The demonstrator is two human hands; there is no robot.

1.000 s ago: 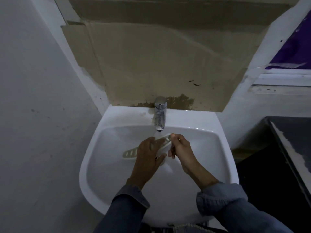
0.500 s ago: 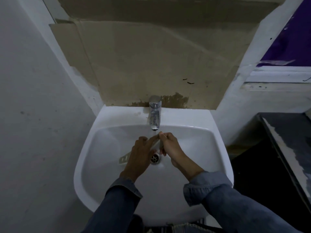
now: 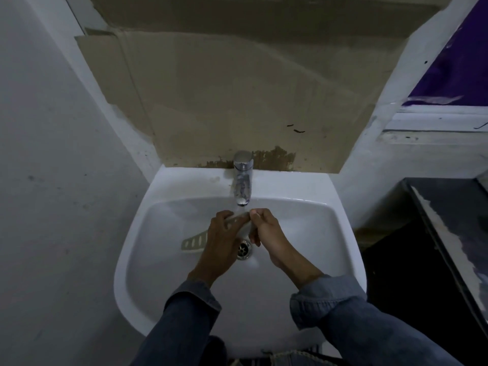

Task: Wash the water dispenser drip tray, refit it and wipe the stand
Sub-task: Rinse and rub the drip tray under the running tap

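Note:
The drip tray [image 3: 194, 243] is a pale, flat slotted plastic piece held inside the white sink [image 3: 148, 260] under the chrome tap [image 3: 243, 180]. Water runs from the tap onto its upper end. My left hand [image 3: 220, 244] lies over the middle of the tray, fingers curled on it. My right hand [image 3: 266, 231] pinches the tray's upper right end just below the spout. The tray's slotted left end sticks out past my left hand; its middle is hidden.
The sink drain [image 3: 244, 249] shows between my hands. Brown cardboard [image 3: 237, 101] covers the wall behind the tap. A grey wall [image 3: 52, 180] stands close on the left. A dark counter edge [image 3: 449, 233] runs along the right.
Both hands have drawn closer together under the tap, and the tray has tilted more steeply, its upper end now in the water stream.

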